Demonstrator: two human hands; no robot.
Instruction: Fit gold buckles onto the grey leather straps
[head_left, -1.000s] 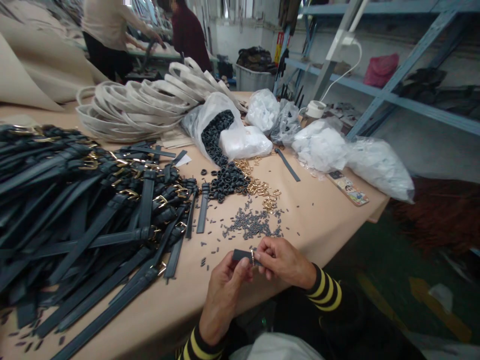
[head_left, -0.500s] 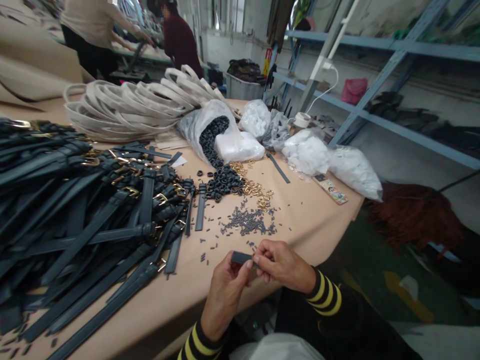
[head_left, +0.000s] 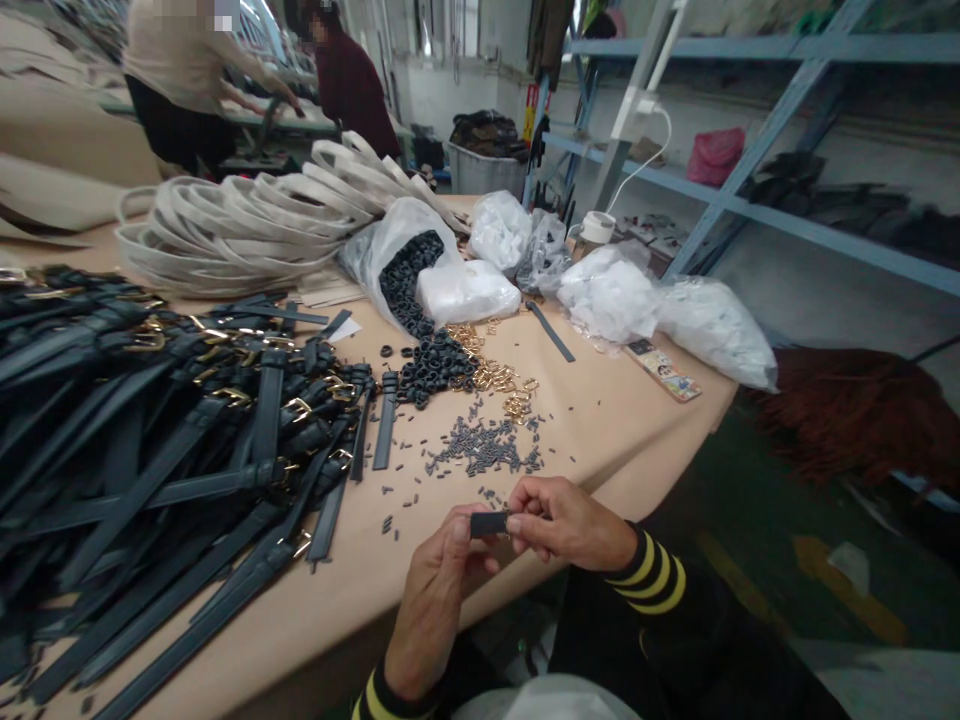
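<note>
Where the near edge of the bench slants toward its right-hand corner, the left hand and the right hand meet over a short dark strap, held up almost level between them. The step in hand looks like close fingertip work at the strap's right end; the right fingers cover that end, so I cannot tell what sits there. The next move probably calls for a steady left pinch, so that the right fingertips can work finely without the strap twisting. The left hand points away from the body, its thumb on the strap's left end, its fingers bent behind and nearly closed. The right hand lies across from the right, thumb and forefinger pinched on the other end with no gap visible, the remaining fingers curled under. Just beyond lie small dark pieces, then gold buckles nearer the far edge; a pile of dark straps spreads along the bench's left side.
</note>
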